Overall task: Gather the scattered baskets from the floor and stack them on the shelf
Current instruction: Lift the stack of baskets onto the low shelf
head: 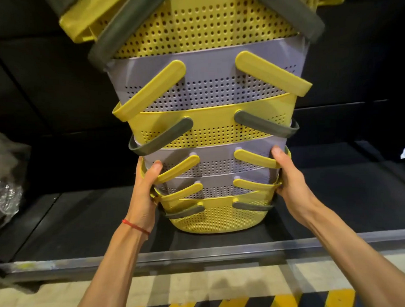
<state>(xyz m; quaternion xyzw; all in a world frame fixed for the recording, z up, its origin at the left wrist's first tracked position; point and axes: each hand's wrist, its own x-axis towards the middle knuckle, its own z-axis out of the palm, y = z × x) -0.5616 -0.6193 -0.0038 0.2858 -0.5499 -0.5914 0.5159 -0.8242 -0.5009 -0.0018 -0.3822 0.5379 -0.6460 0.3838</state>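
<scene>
yellow and lilac perforated plastic baskets, nested into one tall stack (pixel 209 121), fill the centre of the frame, the bottom basket resting on the dark shelf board (pixel 84 226). left hand (pixel 144 189) and right hand (pixel 289 175) are closed on opposite sides of the lower rims, thumbs forward, likely to steady the leaning column. crinkled clear plastic wrap (pixel 7 183) lies at left. striped yellow-and-black floor marking (pixel 236 303) runs along the bottom edge.
</scene>
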